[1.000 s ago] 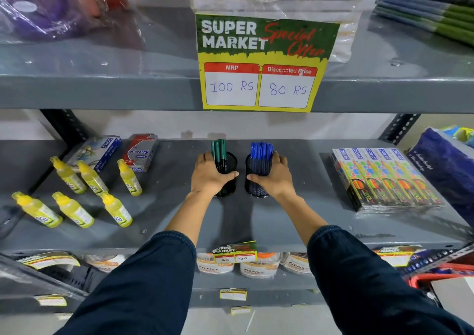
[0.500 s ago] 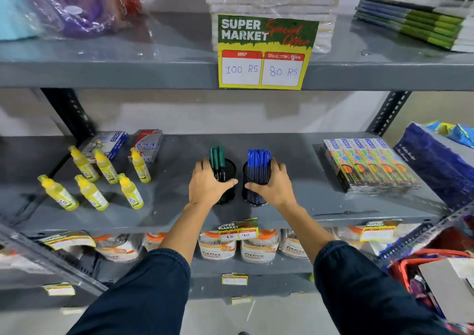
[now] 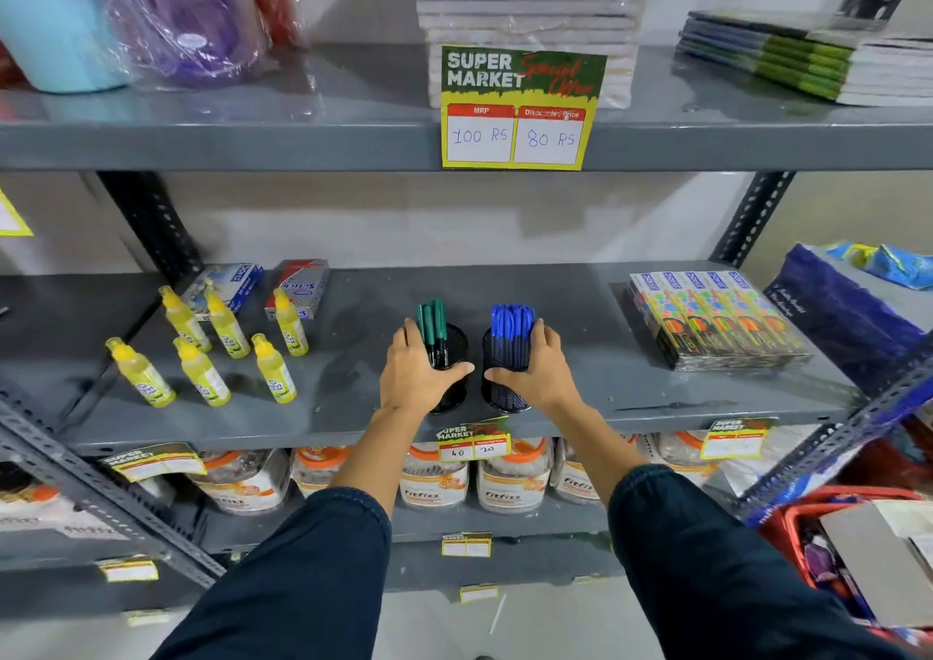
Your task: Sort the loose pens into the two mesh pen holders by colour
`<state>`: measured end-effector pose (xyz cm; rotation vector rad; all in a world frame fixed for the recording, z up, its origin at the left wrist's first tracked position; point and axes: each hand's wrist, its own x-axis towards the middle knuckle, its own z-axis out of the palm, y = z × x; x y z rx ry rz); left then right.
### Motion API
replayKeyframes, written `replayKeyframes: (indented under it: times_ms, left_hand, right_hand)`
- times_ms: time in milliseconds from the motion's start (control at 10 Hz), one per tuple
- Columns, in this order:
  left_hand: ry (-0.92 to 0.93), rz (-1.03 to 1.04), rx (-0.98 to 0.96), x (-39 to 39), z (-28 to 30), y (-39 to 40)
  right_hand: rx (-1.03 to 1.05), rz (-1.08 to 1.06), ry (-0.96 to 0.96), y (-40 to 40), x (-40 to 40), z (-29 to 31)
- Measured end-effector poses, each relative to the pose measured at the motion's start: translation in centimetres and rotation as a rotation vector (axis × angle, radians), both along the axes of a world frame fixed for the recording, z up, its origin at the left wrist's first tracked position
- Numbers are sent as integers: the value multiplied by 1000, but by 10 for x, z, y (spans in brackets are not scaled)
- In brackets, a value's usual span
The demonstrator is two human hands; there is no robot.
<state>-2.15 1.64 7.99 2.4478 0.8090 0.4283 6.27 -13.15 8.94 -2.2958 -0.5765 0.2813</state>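
Two black mesh pen holders stand side by side near the front of the grey middle shelf [image 3: 580,392]. The left holder [image 3: 453,344] carries green-capped pens [image 3: 430,320] standing upright. The right holder [image 3: 500,392] is packed with blue pens [image 3: 511,320]. My left hand [image 3: 411,374] wraps the left holder from its left side, thumb across the front. My right hand [image 3: 542,369] grips the right holder from its right side. No loose pens lie on the shelf.
Several yellow glue bottles [image 3: 202,351] and two small boxes [image 3: 298,285] stand to the left. A row of colour-pencil packs [image 3: 717,321] lies to the right. A price sign [image 3: 515,109] hangs from the upper shelf. Jars [image 3: 510,472] fill the shelf below.
The camera has pulled back and tilted up, so the shelves look smaller and lower shelves show. Both hands stay clasped on their holders, which stay in place.
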Motion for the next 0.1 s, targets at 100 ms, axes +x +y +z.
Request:
replayKeyframes:
  times_ms: [100]
  left_hand:
    - [-55,9,73,-3,2,-3]
  right_hand:
    - [38,-9,-63,-2,-4,2]
